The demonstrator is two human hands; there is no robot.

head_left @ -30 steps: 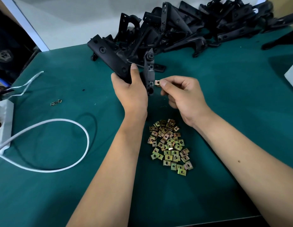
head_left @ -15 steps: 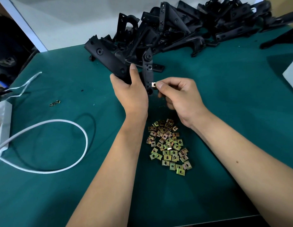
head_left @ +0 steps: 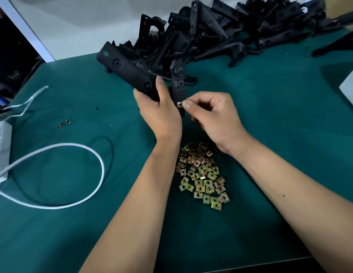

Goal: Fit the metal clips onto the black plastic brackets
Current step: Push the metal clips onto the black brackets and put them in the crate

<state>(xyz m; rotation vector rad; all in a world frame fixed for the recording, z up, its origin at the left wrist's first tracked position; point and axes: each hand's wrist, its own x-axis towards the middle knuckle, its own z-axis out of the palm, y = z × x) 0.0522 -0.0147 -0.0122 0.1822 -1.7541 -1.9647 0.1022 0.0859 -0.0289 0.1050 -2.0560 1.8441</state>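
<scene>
Gripping a black plastic bracket in our left hand, we hold it up above the green table, thumb raised along its inner side and fingers wrapped around behind. One arm of the bracket slants up and to the left; the other, narrower arm runs straight down between our two hands. Our right hand pinches a small metal clip with curled fingertips and holds it against the lower end of that narrow arm, touching the plastic; we cannot tell whether it is fully seated. Higher on the same arm we see a square opening just below the pivot. Near us, under our wrists, lies a heap of brass-coloured clips. At the far edge of the table sits a big pile of brackets. Off to our left we see a looped white cable, a white power strip, and one stray clip lying well apart.
</scene>
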